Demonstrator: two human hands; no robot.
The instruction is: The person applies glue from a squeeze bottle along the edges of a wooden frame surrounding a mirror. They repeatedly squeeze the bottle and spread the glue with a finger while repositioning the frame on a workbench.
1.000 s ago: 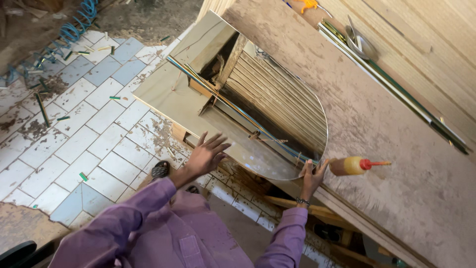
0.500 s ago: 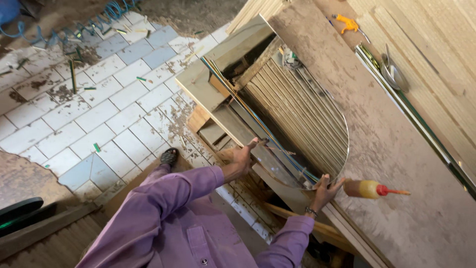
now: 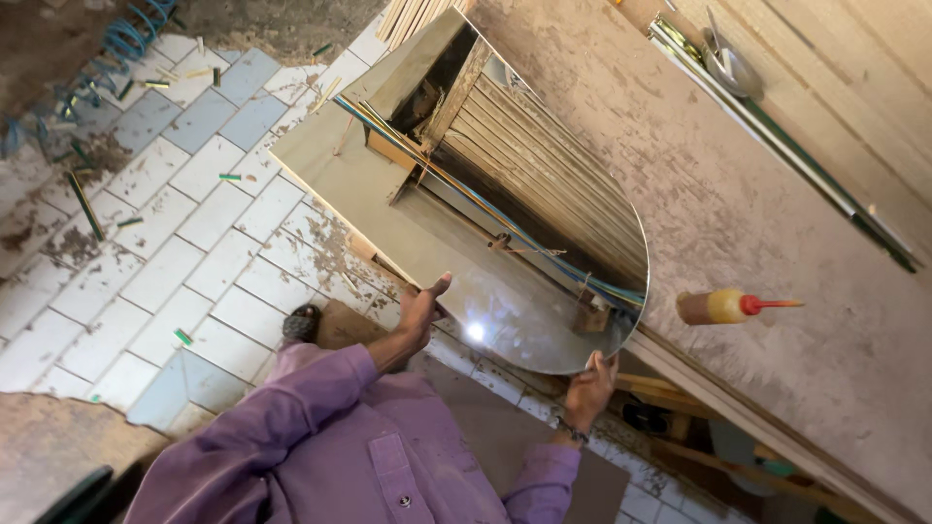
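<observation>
A large mirror (image 3: 485, 223), smooth and glossy, with one long straight edge, square corners at its far end and a rounded arch at its near end, is held tilted over the edge of a rough, dusty brown tabletop (image 3: 777, 252); its glass reflects corrugated sheeting, timber beams and a bundle of coloured cables; the left hand (image 3: 424, 309) is pressed against the mirror's straight edge at about 7 o'clock of the glass, fingers closed round it with the thumb raised; the right hand (image 3: 592, 380) grips the rounded rim at about 5 o'clock, fingers curled narrowly on it; both arms wear purple sleeves (image 3: 291, 417); at 3 o'clock from the mirror a soft plastic glue bottle (image 3: 723, 307), amber with a red pointed nozzle, lies on its side on the tabletop, just beside the rim; at 1 o'clock a shiny metal bowl (image 3: 728, 63) sits by a long metal strip (image 3: 777, 146); below, at 9 o'clock, the floor (image 3: 146, 262) is pale rectangular tile, stained and littered with small green scraps; compared with half a second ago the mirror fills more of the view and sits lower, and the left hand has shifted further down its straight edge
</observation>
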